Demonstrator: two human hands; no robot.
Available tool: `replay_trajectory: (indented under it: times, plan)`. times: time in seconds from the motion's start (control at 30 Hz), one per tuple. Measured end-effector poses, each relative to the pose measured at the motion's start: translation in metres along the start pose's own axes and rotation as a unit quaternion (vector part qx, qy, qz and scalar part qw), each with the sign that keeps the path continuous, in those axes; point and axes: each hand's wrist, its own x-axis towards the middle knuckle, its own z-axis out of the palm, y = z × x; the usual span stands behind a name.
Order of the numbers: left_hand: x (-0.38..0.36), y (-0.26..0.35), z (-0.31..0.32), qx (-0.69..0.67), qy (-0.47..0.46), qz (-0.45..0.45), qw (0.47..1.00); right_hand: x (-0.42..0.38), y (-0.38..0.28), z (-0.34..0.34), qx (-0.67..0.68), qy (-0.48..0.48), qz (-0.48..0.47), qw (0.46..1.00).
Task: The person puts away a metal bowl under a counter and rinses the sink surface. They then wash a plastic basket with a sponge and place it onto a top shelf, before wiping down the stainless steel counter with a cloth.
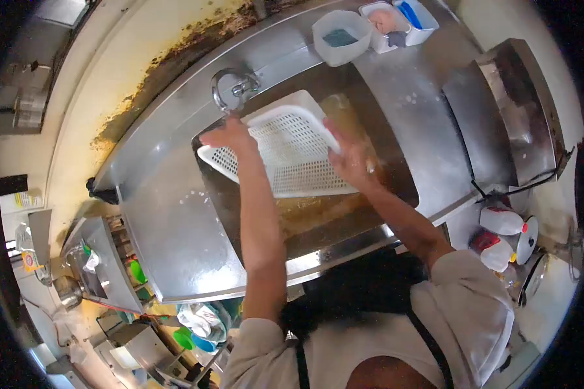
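A white perforated plastic basket (295, 152) is held tilted over a sink basin (396, 175) that has brownish water (305, 214) in it. My right hand (353, 161) grips the basket's right rim, one finger stretched along the edge. At the basket's left side, just below the chrome faucet (217, 87), my left hand (230, 136) is open with its fingers spread. Its forearm crosses in front of the basket and hides part of it. Behind the basket, a plain white surface (305, 100) shows in the basin.
Plastic tubs stand at the back right of the steel counter: a translucent one (340, 39) and white ones (386, 26). To the right is a steel box-like unit (493, 117). Jugs (499, 223) lie below it. A shelf (104, 266) with assorted items is at lower left.
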Motion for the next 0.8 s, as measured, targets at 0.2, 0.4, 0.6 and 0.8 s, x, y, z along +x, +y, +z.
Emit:
replay_trajectory:
  times: [0.2, 0.4, 0.6, 0.8]
  plan:
    - [0.028, -0.075, -0.035, -0.378, -0.252, -0.372, 0.809, -0.046, 0.007, 0.036, 0.019, -0.031, -0.070, 0.997]
    - [-0.070, -0.057, -0.068, -0.314, -0.338, -0.386, 0.799, -0.025, -0.017, 0.018, -0.050, -0.119, -0.077, 0.989]
    - [-0.109, -0.003, -0.080, -0.094, -0.460, -0.261, 0.844, -0.006, 0.028, 0.034, -0.213, -0.185, 0.011, 0.959]
    - [-0.036, 0.043, -0.063, 0.068, -0.199, 0.367, 0.906, -0.047, 0.074, -0.014, -0.100, -0.140, -0.022, 0.985]
